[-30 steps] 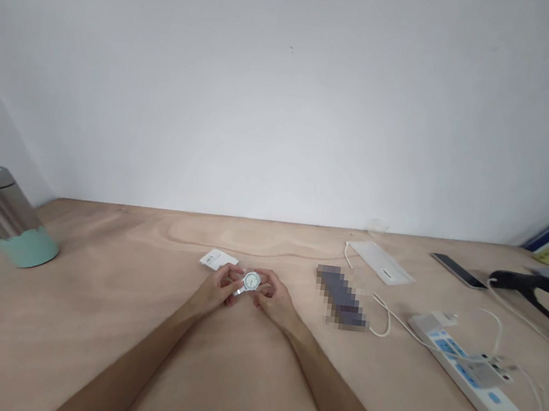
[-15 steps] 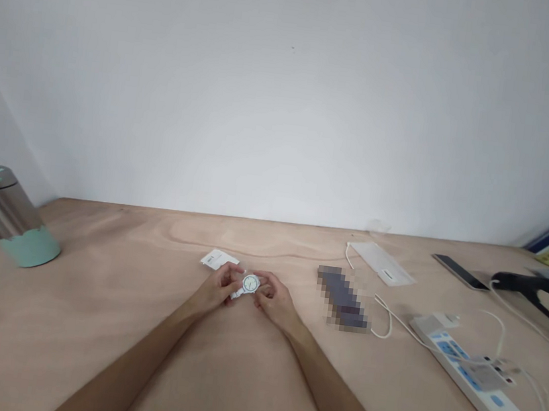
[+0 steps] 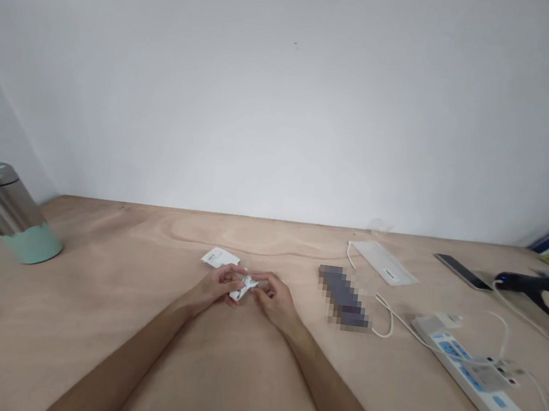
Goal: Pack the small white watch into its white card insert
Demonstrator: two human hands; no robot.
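Between my two hands is a small white wristwatch (image 3: 243, 289), held low over the wooden table. My left hand (image 3: 219, 285) is closed on its left side, thumb and fingers pinching the white band. From the right, my right hand (image 3: 274, 297) pinches the watch's other side with thumb and index finger. The dial does not show clearly now; fingers cover part of the watch. Just behind my left hand lies a white card-like packet (image 3: 221, 257) with small dark print.
A steel and mint-green tumbler (image 3: 27, 222) stands at the left. To the right are a blurred-out dark rectangle (image 3: 343, 297), a clear pouch (image 3: 382, 262), a phone (image 3: 463, 271), a black curved device (image 3: 534, 287), a white power strip (image 3: 469, 373) and loose white cables (image 3: 407, 327).
The watch has been turned in my fingers: its round dial faced up before and no longer shows plainly. Both hands stay in nearly the same place.
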